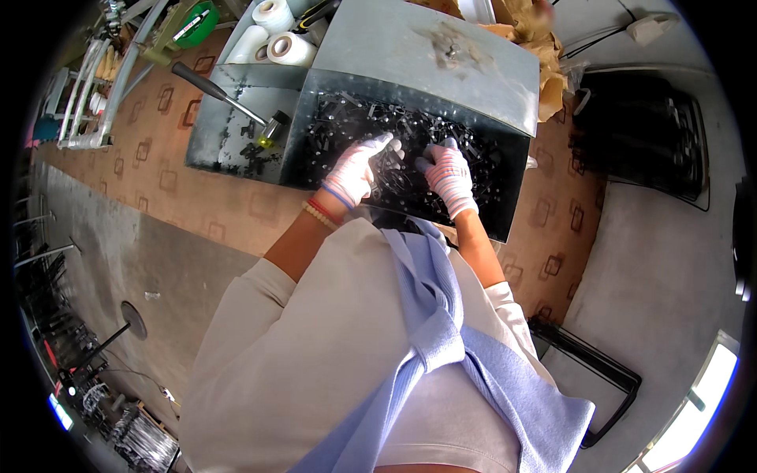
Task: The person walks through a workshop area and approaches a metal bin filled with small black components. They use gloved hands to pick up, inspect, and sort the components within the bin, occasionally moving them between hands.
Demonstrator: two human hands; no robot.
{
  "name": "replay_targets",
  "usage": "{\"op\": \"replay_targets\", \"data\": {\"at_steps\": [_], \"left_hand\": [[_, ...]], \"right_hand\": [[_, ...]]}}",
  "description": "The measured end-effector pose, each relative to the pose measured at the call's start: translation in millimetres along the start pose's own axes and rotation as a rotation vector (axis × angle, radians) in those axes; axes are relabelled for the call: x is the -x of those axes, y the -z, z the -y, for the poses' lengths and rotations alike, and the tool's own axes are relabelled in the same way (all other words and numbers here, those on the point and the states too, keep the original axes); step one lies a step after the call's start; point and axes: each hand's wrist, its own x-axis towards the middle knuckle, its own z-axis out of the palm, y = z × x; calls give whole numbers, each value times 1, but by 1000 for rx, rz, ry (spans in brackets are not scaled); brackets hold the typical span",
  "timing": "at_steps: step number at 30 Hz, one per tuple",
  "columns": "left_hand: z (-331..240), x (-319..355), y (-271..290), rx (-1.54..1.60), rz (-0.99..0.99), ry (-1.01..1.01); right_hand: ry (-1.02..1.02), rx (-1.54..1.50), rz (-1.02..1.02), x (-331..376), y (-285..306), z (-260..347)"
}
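1. Both gloved hands work in the tray of small black parts, and between them is a dark clump that I judge to be several parts tangled together.
2. The left hand has its fingers curled down onto the clump's left side; the right hand closes on its right side. How firmly either hand clamps it I cannot tell, since glove and parts merge.
3. To do this well, I would pull the pieces apart low over the tray, so loose ones drop back in just under the fingers.
4. The parts look thin, angular, matt black and alike, lying jumbled all round both hands.
5. Beyond the left hand, a hammer lies in the neighbouring metal tray.
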Motion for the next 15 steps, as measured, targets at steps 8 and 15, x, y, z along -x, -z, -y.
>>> {"op": "replay_targets", "data": {"at_steps": [8, 15], "left_hand": [[0, 0, -1, -16, 49, 20], [-4, 4, -4, -34, 27, 41]], "right_hand": [[-5, -1168, -268, 10, -2, -24], [-36, -1161, -188, 13, 22, -17]]}}
